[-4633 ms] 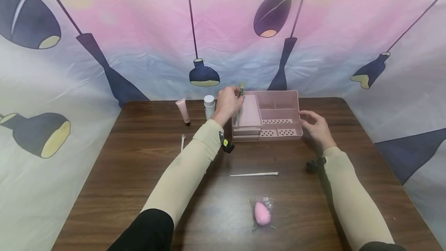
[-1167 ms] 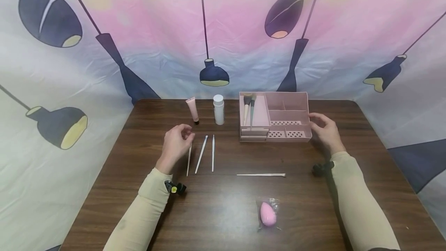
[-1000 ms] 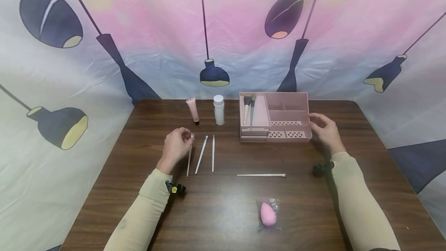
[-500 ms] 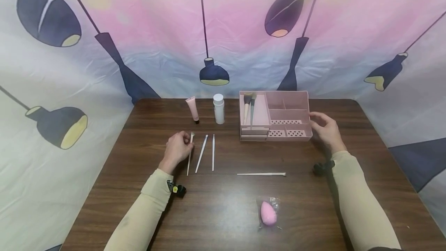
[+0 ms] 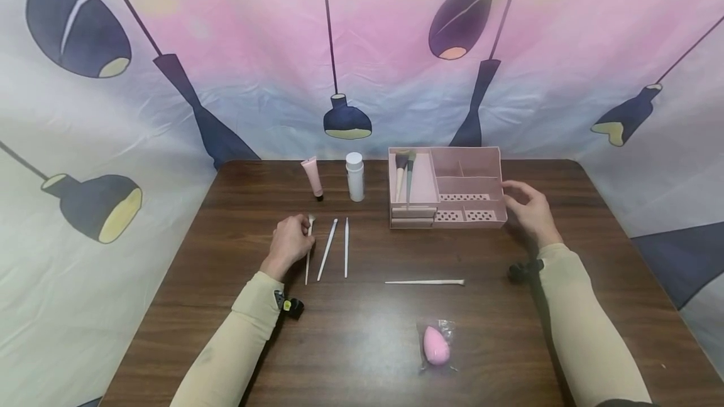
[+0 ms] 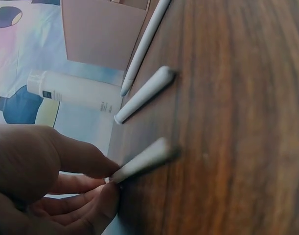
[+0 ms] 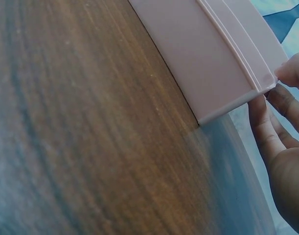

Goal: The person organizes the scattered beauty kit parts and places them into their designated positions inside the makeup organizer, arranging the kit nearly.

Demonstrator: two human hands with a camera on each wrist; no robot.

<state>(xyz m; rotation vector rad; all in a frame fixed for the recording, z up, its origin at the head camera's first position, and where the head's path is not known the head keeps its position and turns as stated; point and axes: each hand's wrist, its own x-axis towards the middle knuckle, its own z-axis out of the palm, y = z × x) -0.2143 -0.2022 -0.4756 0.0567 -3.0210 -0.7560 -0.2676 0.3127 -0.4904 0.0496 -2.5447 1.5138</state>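
Observation:
My left hand (image 5: 290,240) pinches a thin, pale makeup brush (image 5: 308,265) near its bristle end, over the left of the table. In the left wrist view, thumb and fingertips meet on the brush (image 6: 144,159), whose handle points away from them. Two slim white sticks (image 5: 328,250) lie just to its right. My right hand (image 5: 532,212) holds the right edge of a pink makeup organizer (image 5: 492,168). In the right wrist view, thumb and fingers bend around a corner of the organizer (image 7: 203,63). Two larger brushes (image 5: 410,181) lie in its left compartment.
A pink squeeze tube (image 5: 312,178) and a white capped bottle (image 5: 356,178) stand at the back. Another thin brush (image 5: 424,282) lies crosswise mid-table. Nearer the front is a pink makeup sponge (image 5: 435,345) in clear wrapping. A printed cloth (image 5: 254,49) hangs behind.
My left hand has left the organizer, where a green-handled brush now lies, and come leftward to the thin brush. Lately it has lowered slightly along that brush. My right hand stays at the organizer.

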